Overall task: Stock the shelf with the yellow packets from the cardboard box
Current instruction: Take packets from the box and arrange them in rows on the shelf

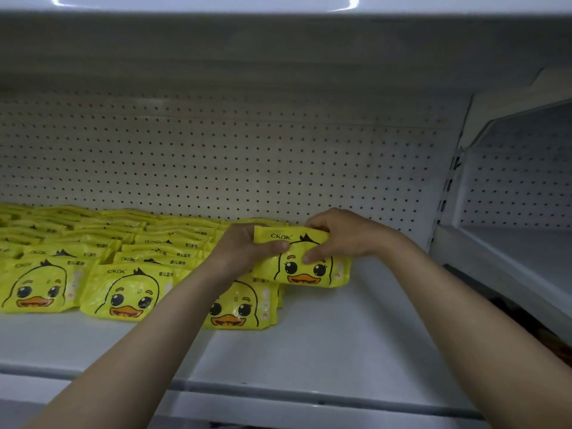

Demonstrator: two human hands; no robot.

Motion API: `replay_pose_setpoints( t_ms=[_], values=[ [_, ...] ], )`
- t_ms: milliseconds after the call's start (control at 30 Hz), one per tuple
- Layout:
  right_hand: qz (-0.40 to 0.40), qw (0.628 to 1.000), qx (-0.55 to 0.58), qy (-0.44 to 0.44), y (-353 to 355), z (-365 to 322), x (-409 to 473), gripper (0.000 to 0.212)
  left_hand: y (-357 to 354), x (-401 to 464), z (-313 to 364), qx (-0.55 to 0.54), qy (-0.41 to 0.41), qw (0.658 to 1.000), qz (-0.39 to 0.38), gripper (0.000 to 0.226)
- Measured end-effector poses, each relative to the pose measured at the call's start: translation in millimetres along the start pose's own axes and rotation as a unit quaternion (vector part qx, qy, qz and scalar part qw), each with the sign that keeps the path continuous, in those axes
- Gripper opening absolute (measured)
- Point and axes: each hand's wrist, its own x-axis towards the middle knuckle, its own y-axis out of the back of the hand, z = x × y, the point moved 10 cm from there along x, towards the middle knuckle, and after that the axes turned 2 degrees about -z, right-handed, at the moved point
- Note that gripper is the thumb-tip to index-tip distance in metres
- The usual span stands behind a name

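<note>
Held packet [305,261]: yellow, duck face and "ckak" print, at the right end of the stocked rows, lower edge on or just above the shelf deck, cannot tell which; top edge tipped toward the camera
Left hand [247,247]: curled round the packet's left end, thumb across the front below the logo, fingers hidden behind
Right hand [339,235]: pinching the packet's upper right corner, thumb on the front near the duck's brow, fingers over the top edge
Stocked packets [127,289]: same yellow duck packets, standing in front-to-back rows from the left frame edge to the middle of the shelf, faces forward, leaning back on one another; front packet of the nearest row partly hidden by the left forearm
Shelf deck [356,329]: white, bare to the right of the held packet up to the upright, bare strip in front of the rows up to the front lip
Back panel [247,156]: white pegboard, directly behind the rearmost packets
Shelf above [278,41]: white underside, well clear of the packet tops and hands
Upright [445,193]: slotted post closing the bay on the right
Neighbouring bay [520,243]: white shelf and pegboard beyond the upright
</note>
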Motion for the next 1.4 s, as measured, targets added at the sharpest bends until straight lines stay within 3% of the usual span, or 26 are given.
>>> replay_pose_setpoints(
  t_ms=[67,100,200,267,367,500,600,767,933,1200,1400],
  values=[
    [0.035,0.999,-0.037,-0.018,13.1,12.1,-2.3,0.025,4.2,6.6,1.6,0.075,-0.036,0.995,0.054,0.027],
    [0.051,0.997,-0.051,-0.033,20.1,22.0,-2.8,0.027,3.0,9.8,1.7,0.177,-0.054,0.980,0.069,0.036],
    [0.086,0.991,-0.072,-0.078,35.4,58.0,-3.3,0.028,-20.7,13.9,-17.4,0.475,-0.051,0.878,0.030,0.066],
    [0.085,0.986,-0.096,-0.109,37.1,80.2,-0.2,0.027,-32.0,14.0,-34.0,0.544,-0.030,0.838,-0.003,0.071],
    [0.051,0.980,-0.134,-0.140,25.1,104.6,10.1,0.027,-35.7,14.3,-50.8,0.564,-0.006,0.825,-0.020,0.076],
    [0.055,0.975,-0.153,-0.154,13.6,122.0,26.2,0.031,-34.9,13.2,-59.3,0.589,-0.016,0.808,-0.014,0.104],
    [0.071,0.973,-0.154,-0.158,10.3,125.3,39.5,0.042,-34.5,13.0,-61.3,0.595,-0.026,0.803,0.000,0.103],
    [0.081,0.971,-0.171,-0.143,5.5,115.6,59.0,0.039,-34.4,14.6,-61.2,0.601,-0.038,0.798,0.020,0.100],
    [0.125,0.964,-0.188,-0.137,7.4,113.7,66.4,0.060,-33.7,14.2,-59.6,0.604,-0.057,0.794,0.043,0.097],
    [0.157,0.955,-0.212,-0.135,5.5,114.6,69.9,0.059,-32.7,14.4,-61.1,0.595,-0.084,0.797,0.062,0.087],
    [0.171,0.930,-0.282,-0.160,4.7,107.3,67.7,0.058,-32.8,13.5,-59.7,0.606,-0.067,0.791,0.051,0.092]
  ],
)
